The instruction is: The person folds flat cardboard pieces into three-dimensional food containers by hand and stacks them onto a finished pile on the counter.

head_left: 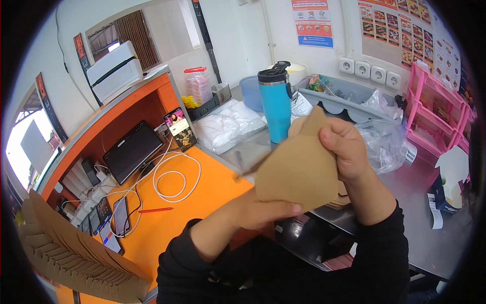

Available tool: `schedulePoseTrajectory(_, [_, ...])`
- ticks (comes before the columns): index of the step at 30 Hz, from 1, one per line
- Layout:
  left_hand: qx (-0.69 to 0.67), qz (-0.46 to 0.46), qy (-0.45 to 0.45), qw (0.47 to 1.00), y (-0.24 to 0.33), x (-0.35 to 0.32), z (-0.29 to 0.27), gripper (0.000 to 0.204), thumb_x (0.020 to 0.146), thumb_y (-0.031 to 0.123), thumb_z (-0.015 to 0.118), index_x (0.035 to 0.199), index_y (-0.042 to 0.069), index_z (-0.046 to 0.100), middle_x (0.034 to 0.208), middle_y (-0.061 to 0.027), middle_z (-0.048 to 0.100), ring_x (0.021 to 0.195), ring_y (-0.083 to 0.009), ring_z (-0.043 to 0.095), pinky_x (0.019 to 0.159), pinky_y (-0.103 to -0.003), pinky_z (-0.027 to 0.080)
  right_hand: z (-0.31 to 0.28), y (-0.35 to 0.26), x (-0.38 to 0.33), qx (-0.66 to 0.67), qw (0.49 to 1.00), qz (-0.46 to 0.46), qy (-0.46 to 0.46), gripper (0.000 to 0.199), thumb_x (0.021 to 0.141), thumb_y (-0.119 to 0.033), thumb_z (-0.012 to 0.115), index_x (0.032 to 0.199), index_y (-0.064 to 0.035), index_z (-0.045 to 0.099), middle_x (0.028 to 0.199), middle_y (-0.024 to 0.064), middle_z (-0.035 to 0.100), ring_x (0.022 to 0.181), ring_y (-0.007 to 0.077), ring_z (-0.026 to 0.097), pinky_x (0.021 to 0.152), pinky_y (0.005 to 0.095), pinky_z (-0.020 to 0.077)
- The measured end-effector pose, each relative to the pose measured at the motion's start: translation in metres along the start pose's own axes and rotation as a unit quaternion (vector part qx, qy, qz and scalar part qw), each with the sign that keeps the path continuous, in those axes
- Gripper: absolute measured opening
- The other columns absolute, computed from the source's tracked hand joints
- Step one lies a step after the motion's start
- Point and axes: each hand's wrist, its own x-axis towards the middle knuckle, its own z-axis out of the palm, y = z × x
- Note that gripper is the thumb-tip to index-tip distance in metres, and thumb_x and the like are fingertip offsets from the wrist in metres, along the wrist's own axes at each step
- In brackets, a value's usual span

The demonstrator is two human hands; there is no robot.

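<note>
A brown cardboard piece (298,169) with folded flaps is held up in front of me, between both hands. My left hand (263,209) grips its lower edge, the thumb lying along the bottom. At its upper right side, my right hand (347,147) is closed on it, thumb pressed on the near face. A flap sticks up at the top, and another edge at the left is smeared by motion. Behind and below the held piece, more brown cardboard (340,200) shows in part on the metal counter. Most of my fingers are hidden behind the cardboard.
A blue tumbler (275,104) stands just beyond my hands. Left is an orange desk (202,175) with phones, cables and a tablet (132,152). Many cardboard blanks (76,253) stand at lower left. Plastic bags (379,144) and a pink rack (430,114) are at right.
</note>
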Motion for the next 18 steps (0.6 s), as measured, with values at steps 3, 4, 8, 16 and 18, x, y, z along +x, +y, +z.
schedulePoseTrajectory(3, [-0.181, 0.165, -0.029, 0.969, -0.010, 0.012, -0.022, 0.082, 0.078, 0.061, 0.043, 0.131, 0.002, 0.025, 0.126, -0.0134, 0.041, 0.111, -0.0240, 0.045, 0.091, -0.034, 0.038, 0.002, 0.001, -0.005, -0.027, 0.999, -0.042, 0.012, 0.026, 0.086, -0.019, 0.051, 0.099, 0.0038, 0.055, 0.091, 0.0078, 0.060, 0.084, 0.0121, 0.055, 0.072, 0.0250, 0.0447])
schedulePoseTrajectory(4, [-0.180, 0.166, -0.026, 0.969, -0.010, 0.013, -0.028, 0.082, 0.078, 0.061, 0.043, 0.131, 0.002, 0.025, 0.126, -0.0134, 0.041, 0.111, -0.0240, 0.045, 0.091, -0.034, 0.038, 0.005, 0.006, -0.005, -0.112, 0.986, -0.119, 0.015, 0.025, 0.085, -0.021, 0.053, 0.096, 0.0014, 0.055, 0.087, 0.0098, 0.061, 0.083, 0.0173, 0.057, 0.080, 0.0320, 0.0415])
schedulePoseTrajectory(8, [-0.399, 0.160, -0.134, 0.893, -0.003, 0.015, -0.033, 0.094, 0.071, 0.071, 0.035, 0.131, -0.001, 0.023, 0.127, -0.0161, 0.038, 0.113, -0.0252, 0.043, 0.094, -0.037, 0.035, 0.005, -0.001, 0.000, -0.269, 0.919, -0.274, -0.091, 0.018, 0.079, -0.020, 0.060, 0.081, -0.0027, 0.061, 0.089, 0.0074, 0.056, 0.089, 0.0201, 0.050, 0.081, 0.0335, 0.0369])
schedulePoseTrajectory(16, [-0.195, 0.119, 0.086, 0.970, 0.032, 0.001, -0.015, 0.058, 0.078, 0.019, 0.053, 0.125, -0.003, 0.028, 0.118, -0.0184, 0.044, 0.106, -0.0270, 0.049, 0.088, -0.037, 0.042, 0.007, -0.011, -0.002, -0.530, 0.823, -0.203, 0.000, 0.015, 0.069, -0.024, 0.068, 0.068, -0.0105, 0.062, 0.091, 0.0068, 0.038, 0.088, 0.0203, 0.036, 0.083, 0.0325, 0.0276])
schedulePoseTrajectory(18, [-0.259, 0.130, 0.091, 0.953, 0.033, 0.002, -0.012, 0.059, 0.077, 0.017, 0.055, 0.125, -0.003, 0.028, 0.115, -0.0186, 0.046, 0.105, -0.0270, 0.050, 0.087, -0.036, 0.043, 0.012, -0.008, -0.004, -0.522, 0.836, -0.167, 0.019, 0.016, 0.066, -0.024, 0.070, 0.067, -0.0102, 0.062, 0.092, 0.0072, 0.036, 0.087, 0.0199, 0.035, 0.081, 0.0321, 0.0289])
